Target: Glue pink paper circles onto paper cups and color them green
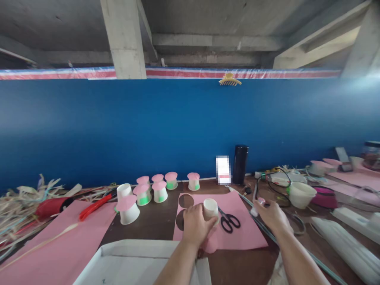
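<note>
My left hand [197, 223] is closed round a small white paper cup [210, 209] over the pink paper sheet [243, 233]. A rounded piece of pink paper [210, 242] shows just below that hand. Black-handled scissors [228, 221] lie on the sheet, right beside the cup. Two round holes in the sheet, left of the hand, let the dark table show through. Over to the right, my right hand [274, 217] has its fingers pinched together near some cables. A small shiny bit shows at its fingertips, too small to name.
Several upturned cups with pink discs [160, 192] stand at the back left, near a stacked pair of cups [129, 211]. A white box lid [133, 261] lies in front. A black flask [240, 164], a white tub [301, 194] and cables are at the right.
</note>
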A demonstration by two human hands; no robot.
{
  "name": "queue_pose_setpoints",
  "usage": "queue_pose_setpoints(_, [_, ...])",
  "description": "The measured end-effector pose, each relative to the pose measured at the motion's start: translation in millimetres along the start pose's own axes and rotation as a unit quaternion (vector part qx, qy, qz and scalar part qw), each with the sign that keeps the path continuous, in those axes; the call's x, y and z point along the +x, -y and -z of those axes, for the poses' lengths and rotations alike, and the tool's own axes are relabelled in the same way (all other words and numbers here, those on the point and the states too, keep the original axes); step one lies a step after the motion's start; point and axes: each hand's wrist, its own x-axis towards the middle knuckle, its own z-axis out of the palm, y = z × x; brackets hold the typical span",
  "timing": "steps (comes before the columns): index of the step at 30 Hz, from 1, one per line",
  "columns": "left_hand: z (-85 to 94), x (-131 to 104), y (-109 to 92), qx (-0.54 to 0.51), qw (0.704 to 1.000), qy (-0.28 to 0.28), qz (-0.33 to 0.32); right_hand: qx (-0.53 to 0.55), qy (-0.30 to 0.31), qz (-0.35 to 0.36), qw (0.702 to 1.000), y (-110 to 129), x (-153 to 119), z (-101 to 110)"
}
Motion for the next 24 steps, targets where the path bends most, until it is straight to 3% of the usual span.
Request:
queue_pose_setpoints(2, [-0.4,0.1,0.7,0.002,1.000,-0.008,-0.001,-0.059,0.044,-0.058,0.996,-0.3,-0.1,0.2])
queue_pose_setpoints(6, [-2.0,0.8,1.4,0.018,1.000,-0.008,0.003,-0.109,0.083,-0.109,0.985,2.7,-3.6,0.4])
queue_pose_setpoints(12, [0.3,0.6,1.0,0.015,1.000,0.001,0.002,-0.141,0.119,-0.125,0.975,10.6,-10.6,2.5])
queue_pose_setpoints(16, [-0.2,-0.8,2.0,0.003,1.000,-0.001,-0.006,-0.139,0.104,-0.119,0.978,17.9,-16.0,6.0])
queue_pose_setpoints(19, [-2.5,0.2,3.7,0.002,1.000,0.000,-0.005,-0.121,0.061,-0.079,0.988,30.1,-23.5,10.1])
queue_pose_setpoints(21, [-3.3,2.2,5.4,0.003,1.000,0.007,0.017,-0.089,0.061,-0.010,0.994,42.6,-31.7,11.0])
queue_pose_setpoints(24, [-1.2,5.1,8.5,-0.033,0.997,0.001,0.075,-0.029,0.148,0.119,0.981,64.0,-50.4,6.7])
